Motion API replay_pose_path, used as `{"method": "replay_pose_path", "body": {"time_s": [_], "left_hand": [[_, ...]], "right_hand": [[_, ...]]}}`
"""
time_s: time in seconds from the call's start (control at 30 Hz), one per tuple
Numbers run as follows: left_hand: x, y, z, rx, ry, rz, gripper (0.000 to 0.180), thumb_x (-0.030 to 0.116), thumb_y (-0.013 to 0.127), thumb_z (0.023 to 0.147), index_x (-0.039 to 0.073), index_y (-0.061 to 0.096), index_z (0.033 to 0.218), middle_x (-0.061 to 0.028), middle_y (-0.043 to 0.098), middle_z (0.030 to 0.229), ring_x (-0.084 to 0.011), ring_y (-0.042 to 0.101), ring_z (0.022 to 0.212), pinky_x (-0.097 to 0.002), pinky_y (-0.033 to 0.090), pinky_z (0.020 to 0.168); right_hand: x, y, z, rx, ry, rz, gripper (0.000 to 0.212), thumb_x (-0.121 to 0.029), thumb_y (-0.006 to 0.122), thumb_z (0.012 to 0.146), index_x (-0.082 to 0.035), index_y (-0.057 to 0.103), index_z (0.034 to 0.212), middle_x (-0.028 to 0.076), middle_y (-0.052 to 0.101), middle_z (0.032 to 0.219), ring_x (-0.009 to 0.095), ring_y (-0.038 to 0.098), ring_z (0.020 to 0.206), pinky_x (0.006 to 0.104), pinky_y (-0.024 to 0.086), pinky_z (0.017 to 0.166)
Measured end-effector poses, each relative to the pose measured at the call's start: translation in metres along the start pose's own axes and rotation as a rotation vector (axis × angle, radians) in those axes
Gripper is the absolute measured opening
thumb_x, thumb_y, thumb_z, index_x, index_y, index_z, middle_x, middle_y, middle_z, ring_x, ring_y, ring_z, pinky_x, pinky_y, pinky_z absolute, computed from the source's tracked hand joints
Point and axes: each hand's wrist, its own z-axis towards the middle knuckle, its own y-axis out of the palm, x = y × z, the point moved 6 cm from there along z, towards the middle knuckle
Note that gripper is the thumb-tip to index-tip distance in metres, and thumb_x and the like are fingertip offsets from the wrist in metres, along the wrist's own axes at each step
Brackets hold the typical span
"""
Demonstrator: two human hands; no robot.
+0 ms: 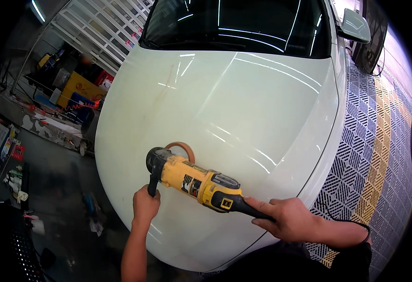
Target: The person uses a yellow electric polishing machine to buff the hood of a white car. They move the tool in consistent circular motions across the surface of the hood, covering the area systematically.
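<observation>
Head view: yellow-and-black polisher (199, 183) over white hood (271, 117), closer to the hood's near edge than its windshield edge. Orange-brown pad (187, 151) partly behind the tool head; contact face hidden. Left hand (146, 206) wrapped round front handle (154, 184). Right hand (292, 218) closed round rear handle (252, 207), near hood's right edge.

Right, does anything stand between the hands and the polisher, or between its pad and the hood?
Nothing visible: the left hand holds the black side handle, the right hand the rear grip of the yellow polisher. Its brown pad seems against the white hood; the underside is hidden.
</observation>
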Motion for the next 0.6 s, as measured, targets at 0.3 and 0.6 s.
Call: {"method": "replay_pose_path", "body": {"time_s": [0.3, 0.6], "left_hand": [[0.241, 0.008, 0.18, -0.017, 0.289, 0.112, 0.02, 0.017, 0.072, 0.097, -0.001, 0.078, 0.101, -0.0279, 0.079, 0.099, -0.0495, 0.076, 0.096, -0.0555, 0.06, 0.086], [0.387, 0.027, 0.22, -0.073, 0.436, 0.157, 0.018, 0.013, 0.072, 0.094, 0.0, 0.079, 0.104, -0.0234, 0.081, 0.102, -0.0427, 0.08, 0.102, -0.0507, 0.063, 0.09]], "right_hand": [[0.077, -0.122, 0.014, 0.372, 0.206, 0.122, 0.065, -0.017, 0.077, 0.108, -0.013, 0.057, 0.17, 0.019, 0.068, 0.08, 0.03, 0.069, 0.068, 0.0407, 0.057, 0.072], [0.105, -0.178, -0.022, 0.55, 0.451, 0.215, 0.064, -0.015, 0.067, 0.112, -0.007, 0.052, 0.174, 0.002, 0.061, 0.088, 0.01, 0.056, 0.074, 0.0304, 0.051, 0.074]]}}
